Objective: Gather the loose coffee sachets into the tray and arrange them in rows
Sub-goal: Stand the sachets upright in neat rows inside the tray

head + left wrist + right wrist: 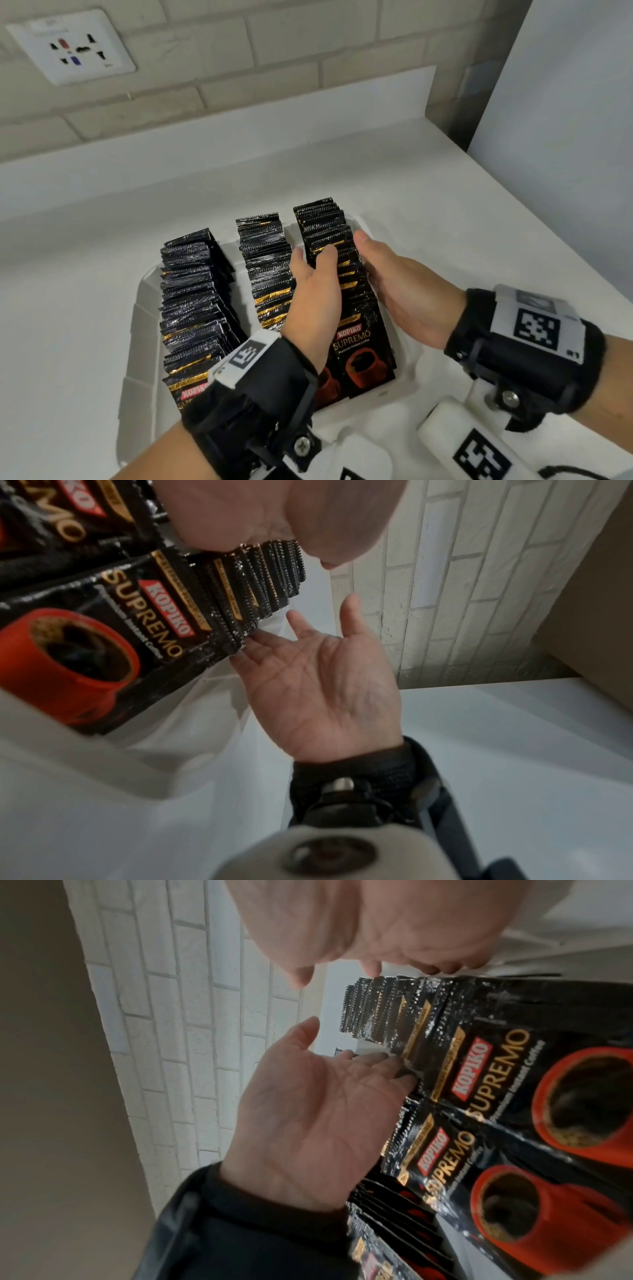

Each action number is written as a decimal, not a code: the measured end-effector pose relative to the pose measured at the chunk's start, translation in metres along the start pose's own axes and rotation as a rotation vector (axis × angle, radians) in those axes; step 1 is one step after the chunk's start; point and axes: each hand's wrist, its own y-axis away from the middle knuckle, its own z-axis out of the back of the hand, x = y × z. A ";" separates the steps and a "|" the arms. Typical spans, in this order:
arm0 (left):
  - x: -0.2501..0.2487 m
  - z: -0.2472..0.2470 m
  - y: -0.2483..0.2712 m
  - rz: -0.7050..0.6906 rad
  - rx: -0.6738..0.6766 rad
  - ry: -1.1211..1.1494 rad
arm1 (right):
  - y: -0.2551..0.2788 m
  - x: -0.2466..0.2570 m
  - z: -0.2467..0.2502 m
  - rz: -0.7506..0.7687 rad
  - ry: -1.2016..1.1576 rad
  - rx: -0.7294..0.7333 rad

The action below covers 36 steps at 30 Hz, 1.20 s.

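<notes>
Both hands' open grip flanks a row of "KOPIKO SUPREMO" sachets (364, 356).

We see the head view evenly and softly lit, the white counter (85, 274) bright with only faint shadow beside the tray (137, 342). Glossy sachets (191, 294) catch small glints along their crimped tops. Wide-angle bending curves the wall tiles (274, 41) above the tray. In both wrist views the near hand looms pale and blurred at the top edge, the brick lines bow, and the sachet print nearest the lens stays fairly sharp.
</notes>
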 end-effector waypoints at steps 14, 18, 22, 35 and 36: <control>0.001 -0.001 -0.022 -0.029 -0.029 -0.002 | -0.016 0.013 -0.003 0.030 0.036 -0.026; -0.002 -0.004 -0.036 -0.066 -0.033 0.076 | -0.026 0.026 -0.002 0.000 -0.005 -0.047; 0.000 -0.005 -0.054 -0.036 -0.053 0.097 | -0.030 0.037 0.002 -0.034 -0.016 -0.064; 0.007 0.003 -0.086 0.014 -0.036 0.107 | -0.026 0.047 0.000 -0.088 0.019 -0.083; 0.007 0.003 -0.086 0.016 -0.033 0.099 | -0.028 0.047 0.000 -0.082 0.017 -0.082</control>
